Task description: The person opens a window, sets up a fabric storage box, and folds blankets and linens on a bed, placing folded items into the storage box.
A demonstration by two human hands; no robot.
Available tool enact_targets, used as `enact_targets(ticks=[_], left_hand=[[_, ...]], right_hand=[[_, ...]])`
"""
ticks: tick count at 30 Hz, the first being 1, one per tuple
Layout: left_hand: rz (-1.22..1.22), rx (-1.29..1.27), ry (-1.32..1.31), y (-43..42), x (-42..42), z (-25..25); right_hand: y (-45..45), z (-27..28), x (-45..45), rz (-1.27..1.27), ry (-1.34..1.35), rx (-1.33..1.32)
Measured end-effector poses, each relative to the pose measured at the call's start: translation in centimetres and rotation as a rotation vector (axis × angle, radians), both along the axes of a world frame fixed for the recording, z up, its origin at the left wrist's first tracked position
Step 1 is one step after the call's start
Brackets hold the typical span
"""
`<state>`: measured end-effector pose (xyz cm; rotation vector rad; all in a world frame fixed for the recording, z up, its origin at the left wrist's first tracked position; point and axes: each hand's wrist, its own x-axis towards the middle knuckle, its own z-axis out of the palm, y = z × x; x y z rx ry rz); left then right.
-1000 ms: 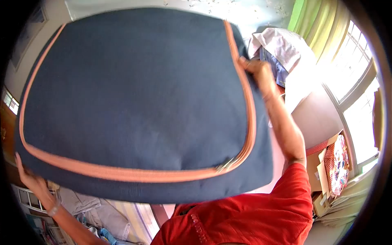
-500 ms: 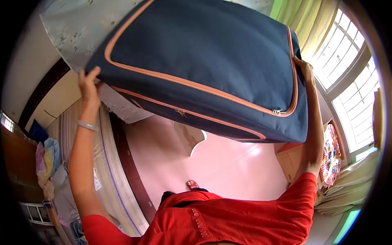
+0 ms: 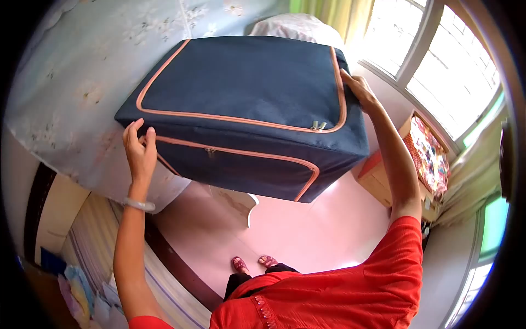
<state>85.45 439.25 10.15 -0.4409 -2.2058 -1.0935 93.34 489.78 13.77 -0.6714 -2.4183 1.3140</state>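
Note:
A large dark blue fabric storage box (image 3: pixel 241 82) with orange-pink zippers spans the upper middle of the head view. It is tilted slightly, its top panel and front side facing me. My left hand (image 3: pixel 140 151) holds its front left corner, the thumb and fingers against the fabric. At the right upper edge, my right hand (image 3: pixel 359 90) grips the box beside the zipper, its thumb on top and the other fingers mostly hidden. Behind the box and to its left spreads a pale floral cloth (image 3: pixel 87 93). Whether the box's underside rests on something is hidden.
A bed with a striped sheet (image 3: pixel 159 274) lies at lower left, with crumpled clothes (image 3: pixel 79 290) beside it. A white-edged board (image 3: pixel 235 205) stands on the pink floor (image 3: pixel 307 236). On the right are a wooden cabinet (image 3: pixel 375 175) with patterned cloth and a barred window (image 3: pixel 455 71).
The box has shifted left and lower in view, looks smaller, and sits more level. Both hands moved with it, still holding it. More floral cloth and a pale covered bundle behind now show.

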Motion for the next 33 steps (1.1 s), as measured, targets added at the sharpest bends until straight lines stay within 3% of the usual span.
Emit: enact_targets(ticks=[1, 4, 7, 10, 13, 17, 18, 21, 25, 29, 33], left_hand=[[-0.031, -0.056, 0.059, 1.1, 1.3, 0.9], [-0.159, -0.335, 0.198, 1.3, 3.2, 2.2], [-0.265, -0.504, 0.244, 1.0, 3.7, 2.4], [-0.331, -0.475, 0.275, 0.3, 3.0, 2.3], [-0.433, -0.387, 0.345, 2.0, 4.2, 4.7], [-0.752, -0.399, 0.356, 7.5, 6.5, 7.7], [-0.811, -0.421, 0.351, 9.2, 6.9, 7.9], [-0.921, -0.478, 0.283, 14.3, 7.1, 7.4], [-0.954, -0.657, -0.013, 20.2, 5.8, 6.7], [-1.173, -0.782, -0.443, 24.1, 4.3, 7.5], [-1.338, -0.741, -0.771, 25.6, 3.7, 8.1]], right_hand=[[-0.5, 0.6, 0.3, -0.034, -0.084, 0.097], [-3.0, 1.2, 1.5, -0.140, -0.001, 0.560], [-5.8, 1.2, 4.5, 0.091, 0.252, 1.165], [-11.5, 5.2, 8.4, 0.505, 0.014, 0.707], [-14.7, 5.8, 9.9, 0.544, -0.144, 0.776], [-14.7, 4.4, 9.1, 0.586, -0.206, 0.871], [-15.0, 5.1, 9.1, 0.603, -0.373, 0.798], [-14.6, 5.7, 8.7, 0.646, -0.401, 0.751], [-12.1, 5.0, 7.9, 0.726, -0.339, 0.786], [-10.5, 4.2, 7.4, 0.803, -0.221, 0.760], [-9.4, 3.6, 6.0, 0.995, -0.185, 0.654]])
